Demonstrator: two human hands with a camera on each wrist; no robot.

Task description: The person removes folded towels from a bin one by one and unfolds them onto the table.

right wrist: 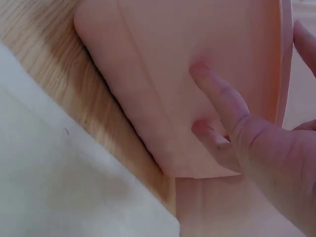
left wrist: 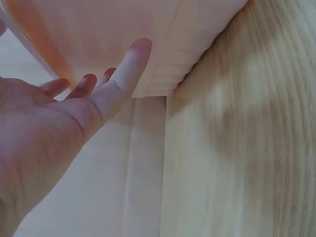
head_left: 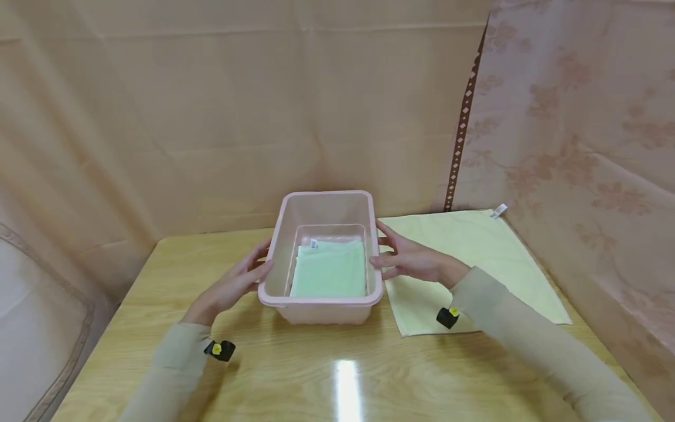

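Beige drapery (head_left: 237,117) hangs behind everything, meeting a flower-patterned curtain (head_left: 580,170) on the right. Below it I see a pale wooden table (head_left: 295,375), with a light yellow cloth (head_left: 480,240) spread flat at its far right corner. Just beside that cloth, near the table's back edge, stands a pink tub (head_left: 325,315), a green cloth (head_left: 329,272) lying flat on its floor. The person's left hand (head_left: 237,285) and right hand (head_left: 413,258) grip the tub from opposite sides, thumbs at the rim, fingers against the outer walls. A black device (head_left: 224,350) sits at each wrist. Smallest are the white labels, one on the yellow cloth's far corner, one on the green cloth's back edge.
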